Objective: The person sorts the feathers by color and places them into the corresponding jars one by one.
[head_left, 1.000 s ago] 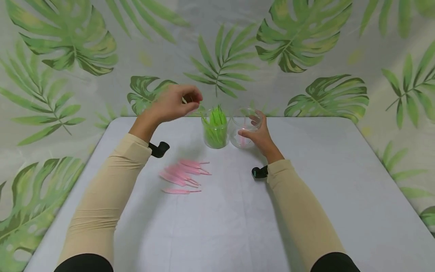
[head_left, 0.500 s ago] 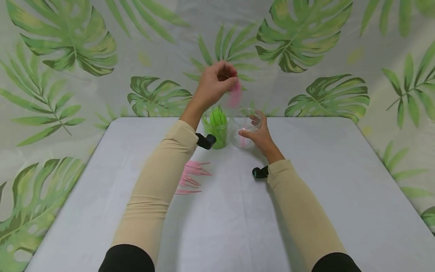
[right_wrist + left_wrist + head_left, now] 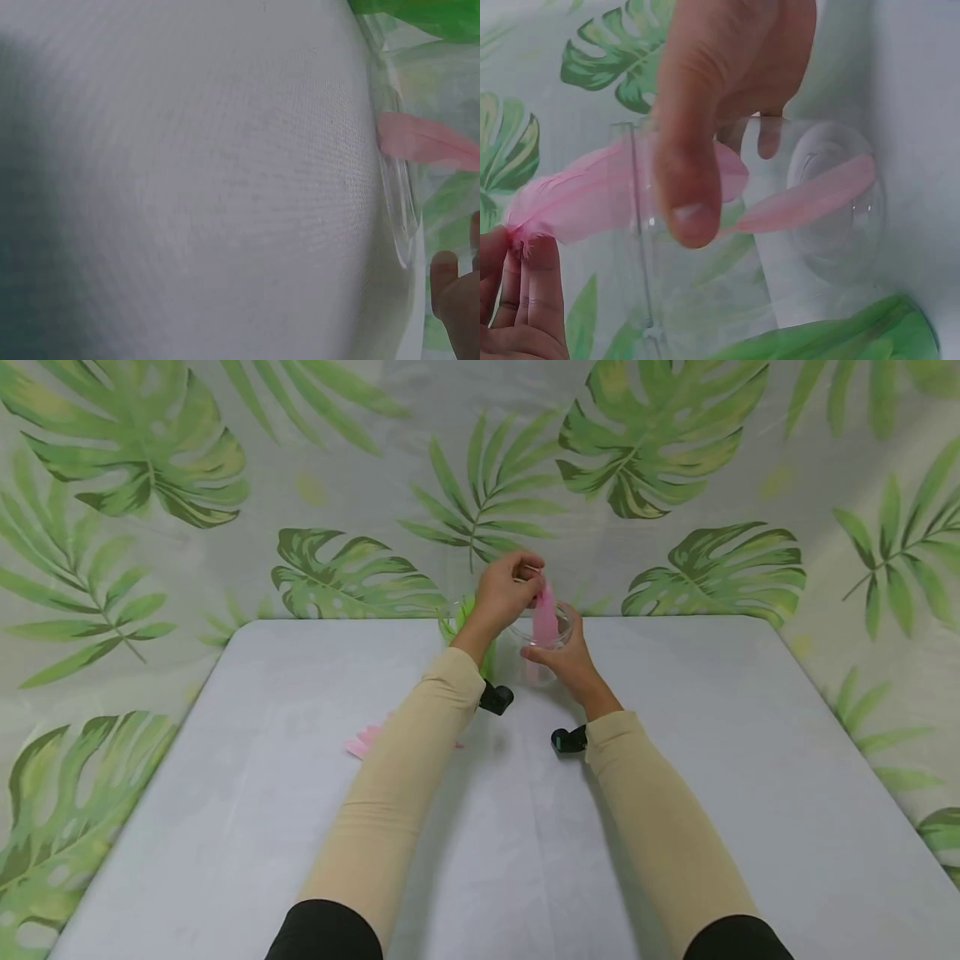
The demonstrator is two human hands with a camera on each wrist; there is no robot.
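My right hand [image 3: 568, 653] curls round the clear plastic cup [image 3: 542, 647], thumb on its near side, steadying it on the table [image 3: 675, 760]. One pink feather [image 3: 810, 199] already lies inside it, slanting down to the rounded base. My left hand [image 3: 504, 595] pinches a second pink feather [image 3: 544, 614] by its quill end, and the soft vane hangs down across the cup's rim. Just left of the cup, touching or nearly so, stands another clear cup [image 3: 468, 639] packed with green feathers, mostly hidden behind my left forearm. A few loose pink feathers [image 3: 362, 742] peek out from under that arm. The cups sit near the table's far edge, close to the leaf-printed backdrop [image 3: 675, 468]; the smooth white cloth stretches wide on both sides.
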